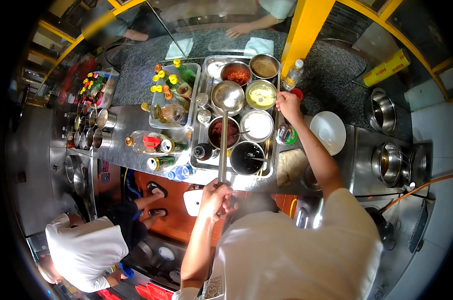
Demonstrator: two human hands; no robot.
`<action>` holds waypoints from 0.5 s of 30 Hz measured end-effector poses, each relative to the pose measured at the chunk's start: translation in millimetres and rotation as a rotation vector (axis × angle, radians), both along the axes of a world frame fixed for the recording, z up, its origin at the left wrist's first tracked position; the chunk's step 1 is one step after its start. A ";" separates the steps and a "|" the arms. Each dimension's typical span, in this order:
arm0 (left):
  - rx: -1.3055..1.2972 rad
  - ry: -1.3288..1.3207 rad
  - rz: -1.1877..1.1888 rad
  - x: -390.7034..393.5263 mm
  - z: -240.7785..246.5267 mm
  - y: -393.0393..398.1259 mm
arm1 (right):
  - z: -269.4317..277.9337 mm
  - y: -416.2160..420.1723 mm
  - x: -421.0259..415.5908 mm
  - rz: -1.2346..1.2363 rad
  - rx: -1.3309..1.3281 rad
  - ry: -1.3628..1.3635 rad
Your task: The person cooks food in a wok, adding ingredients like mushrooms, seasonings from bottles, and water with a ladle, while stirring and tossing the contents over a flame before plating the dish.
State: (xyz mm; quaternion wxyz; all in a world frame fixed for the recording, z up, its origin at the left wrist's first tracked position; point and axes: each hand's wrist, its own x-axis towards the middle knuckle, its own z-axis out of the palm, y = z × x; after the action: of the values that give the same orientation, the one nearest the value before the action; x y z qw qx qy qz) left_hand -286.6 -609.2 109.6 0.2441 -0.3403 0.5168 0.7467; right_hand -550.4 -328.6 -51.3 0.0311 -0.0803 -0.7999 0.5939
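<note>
My left hand (pixel 216 198) grips the long handle of a steel ladle (pixel 228 98). The ladle's bowl hangs over a metal tray (pixel 204 86) of steel seasoning pots. My right hand (pixel 289 107) has its fingers curled at the right rim of a pot with pale yellow contents (pixel 261 94); whether they pinch the rim or a utensil is unclear. Around the ladle stand pots of red chili (pixel 238 77), white powder (pixel 257 125), dark red paste (pixel 220 135) and dark liquid (pixel 246 159). A pot of brownish contents (pixel 264 66) sits at the back right.
Left of the tray stand a plastic bin of bottles (pixel 195 75) and drink cans (pixel 162 163). A white bowl (pixel 327 131) and folded cloth (pixel 291 165) lie right. A co-worker (pixel 87 247) is behind at left; another person's hand (pixel 239 30) rests beyond the glass.
</note>
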 end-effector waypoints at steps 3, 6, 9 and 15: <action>-0.104 0.036 -0.064 4.0 -5.7 0.3 | -13.1 7.0 -2.0 0.069 0.036 -0.070; -0.136 0.051 -0.083 5.7 -14.6 0.1 | -37.6 14.2 -15.7 0.028 -0.151 -0.123; -0.165 0.048 -0.078 4.2 -15.2 3.8 | -37.4 16.9 -24.3 0.045 -0.184 -0.189; -0.201 0.064 -0.072 4.4 -20.4 9.3 | -42.0 1.3 -23.7 0.066 -0.332 -0.338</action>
State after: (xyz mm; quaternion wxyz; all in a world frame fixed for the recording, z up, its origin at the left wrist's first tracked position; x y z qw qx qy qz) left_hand -282.2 -599.9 89.2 0.2190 -0.3201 0.6085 0.6923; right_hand -574.1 -327.3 -93.2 -0.1362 -0.1562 -0.6873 0.6962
